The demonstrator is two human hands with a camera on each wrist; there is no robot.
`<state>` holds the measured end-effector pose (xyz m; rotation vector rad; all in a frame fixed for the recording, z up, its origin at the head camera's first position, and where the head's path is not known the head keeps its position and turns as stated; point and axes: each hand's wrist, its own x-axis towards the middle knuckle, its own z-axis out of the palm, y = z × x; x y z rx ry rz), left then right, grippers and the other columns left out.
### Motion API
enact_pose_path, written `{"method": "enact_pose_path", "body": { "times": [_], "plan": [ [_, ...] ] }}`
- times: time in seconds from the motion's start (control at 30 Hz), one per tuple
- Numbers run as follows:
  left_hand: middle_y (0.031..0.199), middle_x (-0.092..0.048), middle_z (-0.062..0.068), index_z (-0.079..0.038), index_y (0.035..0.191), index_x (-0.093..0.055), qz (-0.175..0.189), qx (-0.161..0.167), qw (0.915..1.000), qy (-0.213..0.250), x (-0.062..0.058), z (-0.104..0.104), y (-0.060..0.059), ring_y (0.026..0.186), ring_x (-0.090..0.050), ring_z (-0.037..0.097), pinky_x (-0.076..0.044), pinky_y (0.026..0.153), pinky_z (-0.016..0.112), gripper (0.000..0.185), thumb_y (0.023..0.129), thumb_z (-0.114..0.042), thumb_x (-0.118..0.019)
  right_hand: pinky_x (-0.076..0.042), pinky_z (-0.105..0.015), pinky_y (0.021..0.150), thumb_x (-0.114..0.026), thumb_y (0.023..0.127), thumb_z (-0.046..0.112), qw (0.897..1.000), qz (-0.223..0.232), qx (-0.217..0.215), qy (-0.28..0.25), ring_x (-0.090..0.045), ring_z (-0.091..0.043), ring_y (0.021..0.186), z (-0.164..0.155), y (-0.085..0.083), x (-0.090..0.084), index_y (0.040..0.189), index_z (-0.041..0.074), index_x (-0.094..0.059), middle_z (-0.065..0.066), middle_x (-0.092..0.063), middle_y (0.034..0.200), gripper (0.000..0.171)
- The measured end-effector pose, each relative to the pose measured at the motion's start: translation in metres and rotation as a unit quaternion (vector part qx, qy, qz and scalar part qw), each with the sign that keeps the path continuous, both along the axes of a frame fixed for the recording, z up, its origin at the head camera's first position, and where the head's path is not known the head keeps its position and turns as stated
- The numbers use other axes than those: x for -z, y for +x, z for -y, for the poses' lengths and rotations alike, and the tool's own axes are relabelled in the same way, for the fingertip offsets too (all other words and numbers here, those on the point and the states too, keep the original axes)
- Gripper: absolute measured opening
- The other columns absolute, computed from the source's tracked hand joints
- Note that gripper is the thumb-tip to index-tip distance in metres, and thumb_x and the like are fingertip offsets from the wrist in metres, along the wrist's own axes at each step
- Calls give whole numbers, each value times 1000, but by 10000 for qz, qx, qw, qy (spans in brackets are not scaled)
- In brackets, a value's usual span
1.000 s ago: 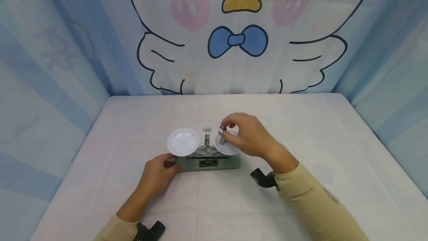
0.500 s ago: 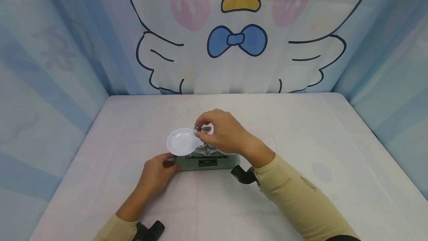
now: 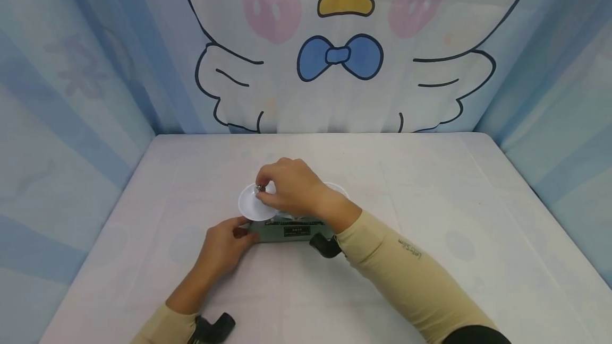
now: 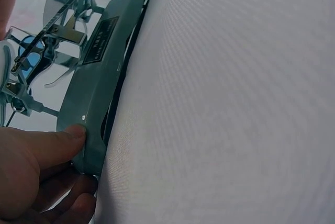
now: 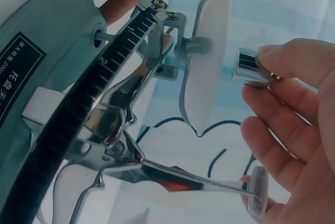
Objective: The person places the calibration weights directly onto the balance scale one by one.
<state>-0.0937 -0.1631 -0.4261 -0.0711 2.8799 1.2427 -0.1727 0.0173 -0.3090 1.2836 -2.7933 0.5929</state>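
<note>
A green balance scale (image 3: 272,233) with two white pans stands mid-table. My left hand (image 3: 224,251) grips the left end of its base; the left wrist view shows the thumb (image 4: 65,143) on the front face and the other fingers round the end. Over the left pan (image 3: 248,207), my right hand (image 3: 296,190) pinches a shiny metal weight (image 5: 252,67) between thumb and fingers. A small gap separates the weight from the pan (image 5: 207,72) in the right wrist view. My right hand and wrist cover much of the scale's middle; the right pan (image 3: 338,189) is partly hidden.
A graduated black beam (image 5: 78,106) and chrome arms rise from the base, close to my right hand. The white-covered table (image 3: 430,185) spreads all round the scale. Printed blue curtains (image 3: 71,121) border the back and sides.
My right hand has lifted the weight off the right pan and carried it left, over the middle of the scale, to above the left pan. My left hand has stayed on the base.
</note>
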Motion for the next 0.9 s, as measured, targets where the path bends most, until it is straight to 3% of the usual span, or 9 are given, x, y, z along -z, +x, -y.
{"method": "enact_pose_path", "body": {
  "times": [0.47,0.9],
  "plan": [
    [114,-70,18,4,121,-66,-58,52,10000,4,-2,1,0,101,-69,33,-56,89,50,38,87,-8,-77,-49,-35,90,-65,97,28,9985,16,60,542,-62,-17,100,9,-1,4,112,13,-72,2,-72,107,22],
    [116,-70,18,3,122,-66,-42,6,10000,-35,-1,-1,1,102,-69,34,-56,89,50,38,87,-8,-76,-51,-35,93,-68,96,26,9993,308,102,191,-62,-19,106,-3,-1,2,117,11,-70,-1,-71,113,26]
  ]
}}
